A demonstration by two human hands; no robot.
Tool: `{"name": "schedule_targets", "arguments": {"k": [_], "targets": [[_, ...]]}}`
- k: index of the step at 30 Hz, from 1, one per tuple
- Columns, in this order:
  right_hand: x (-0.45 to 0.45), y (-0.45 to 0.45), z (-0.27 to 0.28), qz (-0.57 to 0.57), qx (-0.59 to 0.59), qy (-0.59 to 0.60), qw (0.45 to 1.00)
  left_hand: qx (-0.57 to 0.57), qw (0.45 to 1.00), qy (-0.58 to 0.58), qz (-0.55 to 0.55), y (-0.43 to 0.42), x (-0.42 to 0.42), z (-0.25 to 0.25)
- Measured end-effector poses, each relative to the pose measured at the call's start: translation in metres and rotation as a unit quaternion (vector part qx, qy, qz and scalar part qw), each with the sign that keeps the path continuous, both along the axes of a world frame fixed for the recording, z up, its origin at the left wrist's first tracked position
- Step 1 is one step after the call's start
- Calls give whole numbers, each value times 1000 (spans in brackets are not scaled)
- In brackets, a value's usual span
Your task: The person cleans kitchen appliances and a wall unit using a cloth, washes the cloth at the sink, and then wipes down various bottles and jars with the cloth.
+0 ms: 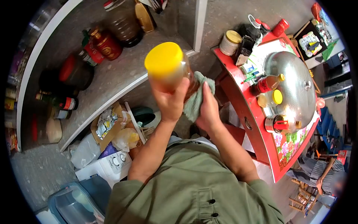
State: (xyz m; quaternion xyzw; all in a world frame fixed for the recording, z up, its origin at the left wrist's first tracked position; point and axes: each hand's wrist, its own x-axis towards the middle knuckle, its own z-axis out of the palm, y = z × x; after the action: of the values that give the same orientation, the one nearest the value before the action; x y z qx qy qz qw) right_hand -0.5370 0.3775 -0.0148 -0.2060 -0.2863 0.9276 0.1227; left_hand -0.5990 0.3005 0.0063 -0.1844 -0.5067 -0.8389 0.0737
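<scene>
A clear jar with a yellow lid is held up in front of me, tilted, its side partly blurred. My left hand is wrapped round the jar's lower part. In my right hand is a grey-green cloth, pressed against the jar's right side. My fingers behind the cloth are hidden, and so is the jar's base.
At left, a grey shelf bears bottles and jars, among them a red bottle. The red table at right carries a large metal domed lid and several jars. A cardboard box sits below the shelf. One person is at far right.
</scene>
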Motion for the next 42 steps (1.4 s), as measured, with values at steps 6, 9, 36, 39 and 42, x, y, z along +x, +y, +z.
{"name": "schedule_targets", "arguments": {"k": [6,9,36,39,42], "targets": [[8,28,-37,-16,12,-71,997,-376,886,222,-158,2,10,25],[31,27,-53,-70,-17,-73,995,-360,890,213,-184,18,11,5],[308,142,-20,-320,548,-376,675,-301,695,305,-577,212,197,-89],[323,163,-15,-339,509,-463,642,-320,708,355,-520,214,203,-98],[363,213,-53,-339,620,-481,520,-353,704,312,-531,192,172,-103]]}}
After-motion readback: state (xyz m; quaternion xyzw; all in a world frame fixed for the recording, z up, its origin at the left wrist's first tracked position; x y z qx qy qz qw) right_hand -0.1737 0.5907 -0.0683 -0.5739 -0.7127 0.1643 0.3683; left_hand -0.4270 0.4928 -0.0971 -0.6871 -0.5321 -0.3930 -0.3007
